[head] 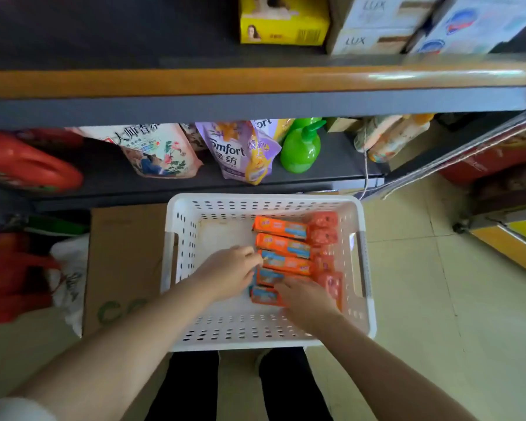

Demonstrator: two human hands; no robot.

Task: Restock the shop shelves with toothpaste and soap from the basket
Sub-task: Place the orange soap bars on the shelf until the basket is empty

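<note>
Two hands reach into a perforated white plastic basket (363, 268): left hand (228, 273) pinches an orange cardboard toothpaste box (286, 262); right hand (305, 299) lies flat, fingers relaxed, over another box (266, 296).

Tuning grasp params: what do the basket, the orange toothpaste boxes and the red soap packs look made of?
White basket: moulded rigid plastic, perforated walls, slight sheen. Orange toothpaste boxes: printed cardboard by their sharp edges, semi-gloss. Red soap packs: probably a paper or film wrapper; too blurred to tell.
</note>
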